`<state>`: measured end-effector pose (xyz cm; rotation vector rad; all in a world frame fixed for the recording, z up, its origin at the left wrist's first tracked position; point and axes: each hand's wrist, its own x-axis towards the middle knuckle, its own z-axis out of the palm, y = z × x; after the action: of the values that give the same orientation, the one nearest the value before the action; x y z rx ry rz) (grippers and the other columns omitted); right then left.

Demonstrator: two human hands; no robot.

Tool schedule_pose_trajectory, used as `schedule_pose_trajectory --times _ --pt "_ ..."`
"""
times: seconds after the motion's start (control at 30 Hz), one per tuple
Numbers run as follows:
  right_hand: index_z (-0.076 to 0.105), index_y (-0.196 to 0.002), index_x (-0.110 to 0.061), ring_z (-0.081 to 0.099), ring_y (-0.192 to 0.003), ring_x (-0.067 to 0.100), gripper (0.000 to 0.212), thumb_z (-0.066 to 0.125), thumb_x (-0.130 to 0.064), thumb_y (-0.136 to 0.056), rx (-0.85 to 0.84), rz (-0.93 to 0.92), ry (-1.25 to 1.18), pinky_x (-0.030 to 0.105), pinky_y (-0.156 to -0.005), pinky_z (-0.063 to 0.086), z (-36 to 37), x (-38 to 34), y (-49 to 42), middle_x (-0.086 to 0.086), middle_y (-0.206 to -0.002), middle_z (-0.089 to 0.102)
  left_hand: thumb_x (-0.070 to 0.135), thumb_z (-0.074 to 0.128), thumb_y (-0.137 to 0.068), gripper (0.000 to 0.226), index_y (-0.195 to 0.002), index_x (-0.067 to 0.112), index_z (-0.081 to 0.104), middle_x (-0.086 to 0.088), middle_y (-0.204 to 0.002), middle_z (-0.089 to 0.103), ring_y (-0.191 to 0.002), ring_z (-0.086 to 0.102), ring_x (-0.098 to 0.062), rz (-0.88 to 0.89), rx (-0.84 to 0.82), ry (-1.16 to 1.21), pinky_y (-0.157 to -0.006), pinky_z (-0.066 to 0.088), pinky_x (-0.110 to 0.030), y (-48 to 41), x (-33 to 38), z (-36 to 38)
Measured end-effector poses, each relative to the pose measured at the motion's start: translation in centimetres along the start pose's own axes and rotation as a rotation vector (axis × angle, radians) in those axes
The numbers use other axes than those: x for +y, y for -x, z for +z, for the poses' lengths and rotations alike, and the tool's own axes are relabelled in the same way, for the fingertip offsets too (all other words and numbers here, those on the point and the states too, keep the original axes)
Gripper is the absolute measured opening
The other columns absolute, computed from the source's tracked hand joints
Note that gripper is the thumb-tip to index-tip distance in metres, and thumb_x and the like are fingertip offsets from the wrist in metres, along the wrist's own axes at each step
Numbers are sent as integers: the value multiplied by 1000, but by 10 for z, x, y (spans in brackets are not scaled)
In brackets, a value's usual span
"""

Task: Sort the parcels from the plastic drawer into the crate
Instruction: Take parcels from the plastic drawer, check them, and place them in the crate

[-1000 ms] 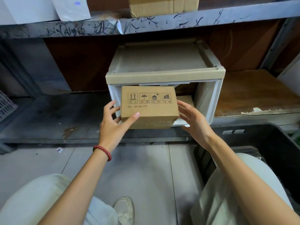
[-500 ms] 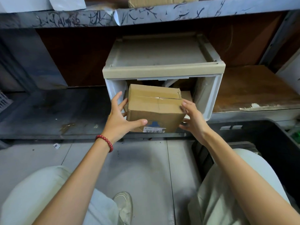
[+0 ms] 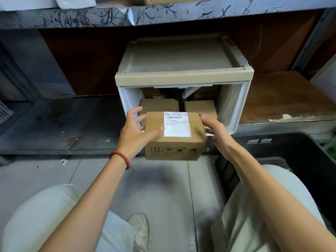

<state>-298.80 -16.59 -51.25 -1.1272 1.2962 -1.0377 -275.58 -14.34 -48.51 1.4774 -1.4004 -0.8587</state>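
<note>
Gripping the cardboard parcel (image 3: 175,136) from both sides, the left hand (image 3: 135,134) and the right hand (image 3: 217,132) hold it in the air just in front of the plastic drawer (image 3: 183,79).

Head view, sole view supplied:

1. Left hand: palm against the parcel's left face, thumb laid across the top panel, fingers spread behind the far left edge. A red bead bracelet (image 3: 121,159) sits on that wrist.
2. Right hand: clasped on the parcel's right face, fingers curled over the far right corner.
3. Parcel: top panel faces upward and carries a white shipping label (image 3: 176,124) with printed code. The near side shows 4 handling symbols in a row.
4. Drawer: beige-topped, white-walled, standing on the lower dark shelf (image 3: 54,124). Its front is open. 2 more brown boxes (image 3: 160,105) lie side by side inside, directly behind the held parcel.
5. Crate: a dark crate (image 3: 298,160) sits on the floor at the right, beside the person's right knee, apart from the parcel.
6. Floor: grey tiles below, with 1 shoe (image 3: 140,228) visible between the knees.
</note>
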Motion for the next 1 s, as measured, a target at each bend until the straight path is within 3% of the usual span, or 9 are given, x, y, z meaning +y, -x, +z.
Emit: schedule_pose_trajectory --times 0.17,0.27,0.37,0.47,0.57,0.67,0.77,0.9,1.0 --pt "50 -130 -35 51 -105 1 36 52 -25 -96 63 -63 -15 27 -77 42 -11 -5 1 -22 -115 55 27 80 -73 81 -140 28 33 4 -141 47 -108 56 -12 19 -28 26 -75 48 -17 2 -1 2" --pt "47 -135 -37 52 -110 0 47 57 -17 -94 92 -117 -24 31 -87 43 -17 -11 2 -26 -117 54 25 80 -74 83 -142 27 33 5 -143 44 -107 55 -9 33 -40 44 -74 46 -15 3 5 7" --pt "47 -140 -32 51 -119 13 48 57 -19 -95 128 -103 -78 38 -95 42 -37 -20 6 -11 -133 52 23 79 -76 83 -145 27 33 9 -137 49 -110 59 -9 50 -117 52 -76 49 -15 2 15 17" --pt "56 -132 -31 52 -122 18 37 57 -23 -96 175 -100 -127 44 -93 48 -67 -22 18 -3 -134 56 16 76 -79 67 -137 28 45 10 -116 63 -103 63 -5 101 -211 65 -72 53 -12 1 32 37" --pt "52 -131 -27 55 -111 15 40 60 -33 -92 352 -85 -148 32 -74 49 -99 -15 32 -1 -126 57 20 77 -78 53 -125 30 54 12 -116 62 -105 62 -9 162 -276 9 -83 56 -26 -1 46 73" --pt "55 -128 -25 57 -114 19 59 65 -53 -77 531 -13 -153 36 -90 47 -134 -5 43 -1 -127 59 28 80 -73 48 -115 30 56 13 -117 61 -101 63 -9 199 -366 -24 -89 54 -38 3 57 116" --pt "64 -118 -25 56 -116 18 38 61 -47 -87 608 18 -158 42 -100 44 -169 11 57 -1 -122 64 32 83 -69 49 -111 28 56 8 -118 62 -103 63 -10 190 -437 1 -92 53 -39 6 65 158" --pt "62 -102 -29 56 -114 16 20 63 -42 -87 703 47 -215 44 -102 44 -203 29 81 -3 -119 63 47 85 -54 59 -103 30 56 3 -123 61 -103 64 -12 143 -545 20 -90 54 -36 8 71 210" --pt "60 -100 -29 59 -111 16 15 64 -34 -86 775 55 -266 40 -99 45 -226 44 96 0 -116 65 38 87 -61 49 -99 27 57 10 -116 60 -97 67 -11 125 -601 12 -86 55 -32 17 70 247"
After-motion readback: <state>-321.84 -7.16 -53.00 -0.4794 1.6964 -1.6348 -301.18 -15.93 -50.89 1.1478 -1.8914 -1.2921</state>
